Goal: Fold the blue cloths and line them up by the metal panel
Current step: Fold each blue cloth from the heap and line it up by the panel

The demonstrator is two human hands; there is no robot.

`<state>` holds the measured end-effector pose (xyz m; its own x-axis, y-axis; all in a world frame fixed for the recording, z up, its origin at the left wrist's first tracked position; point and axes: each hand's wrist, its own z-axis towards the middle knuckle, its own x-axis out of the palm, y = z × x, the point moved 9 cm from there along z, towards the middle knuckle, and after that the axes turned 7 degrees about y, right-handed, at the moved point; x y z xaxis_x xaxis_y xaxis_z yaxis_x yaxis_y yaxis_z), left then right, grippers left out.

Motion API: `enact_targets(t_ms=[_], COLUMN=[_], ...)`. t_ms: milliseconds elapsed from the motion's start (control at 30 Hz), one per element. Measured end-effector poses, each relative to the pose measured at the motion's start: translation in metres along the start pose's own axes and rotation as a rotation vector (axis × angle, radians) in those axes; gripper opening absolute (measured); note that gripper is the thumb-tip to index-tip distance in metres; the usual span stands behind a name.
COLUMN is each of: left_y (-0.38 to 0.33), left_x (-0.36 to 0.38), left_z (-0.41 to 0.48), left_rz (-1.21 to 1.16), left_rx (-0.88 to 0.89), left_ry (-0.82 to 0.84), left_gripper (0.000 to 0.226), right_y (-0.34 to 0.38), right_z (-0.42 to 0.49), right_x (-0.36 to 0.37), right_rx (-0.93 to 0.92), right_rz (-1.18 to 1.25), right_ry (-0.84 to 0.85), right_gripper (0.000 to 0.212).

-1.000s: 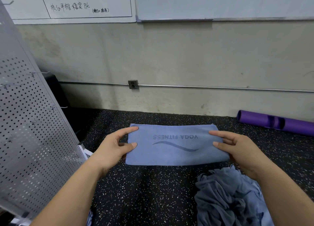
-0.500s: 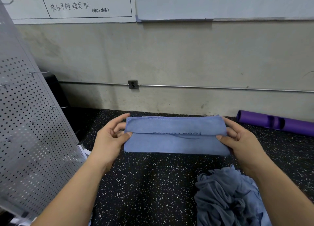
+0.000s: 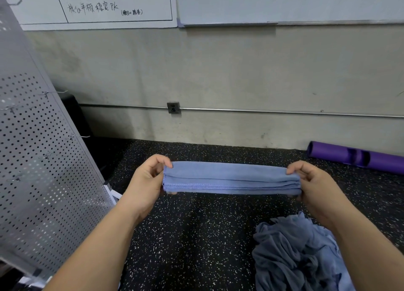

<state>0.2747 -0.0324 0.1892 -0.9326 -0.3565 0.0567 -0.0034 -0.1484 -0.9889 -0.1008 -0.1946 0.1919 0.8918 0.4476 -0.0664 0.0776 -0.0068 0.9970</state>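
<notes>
Grip: left hand (image 3: 146,181) clamped on left end of blue cloth (image 3: 231,178), right hand (image 3: 312,183) clamped on right end | blue cloth — folded narrow strip, over floor (image 3: 196,236) | metal panel (image 3: 32,159) at left | crumpled pile (image 3: 301,253) lower right

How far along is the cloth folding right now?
Early, it seems. Done: one blue cloth is folded into a narrow strip. In hand: the left hand and right hand pinch its ends. Left: setting it by the perforated metal panel, then folding the crumpled pile of cloths.
</notes>
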Motion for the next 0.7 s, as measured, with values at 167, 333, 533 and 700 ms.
enact_targets(t_ms=[167,333,533,700], left_y=[0.003,0.009,0.017,0.025], left_x=[0.003,0.003,0.001,-0.006], left_z=[-0.003,-0.005,-0.003,-0.001], left_rz=[-0.046,-0.137,-0.251,-0.084], left_rx=[-0.061,-0.151,-0.238,-0.197], left_ry=[0.045,0.027,0.0,-0.019], left_gripper=[0.042,0.041,0.023,0.015], right_y=[0.003,-0.003,-0.004,0.0], right_z=[-0.003,0.0,0.0,-0.003], right_x=[-0.003,-0.003,-0.002,0.008], right_rx=[-0.006,0.006,0.055,0.04], right_rz=[-0.004,-0.043,0.052,-0.079], right_ry=[-0.001,0.043,0.005,0.027], right_gripper=[0.036,0.045,0.036,0.016])
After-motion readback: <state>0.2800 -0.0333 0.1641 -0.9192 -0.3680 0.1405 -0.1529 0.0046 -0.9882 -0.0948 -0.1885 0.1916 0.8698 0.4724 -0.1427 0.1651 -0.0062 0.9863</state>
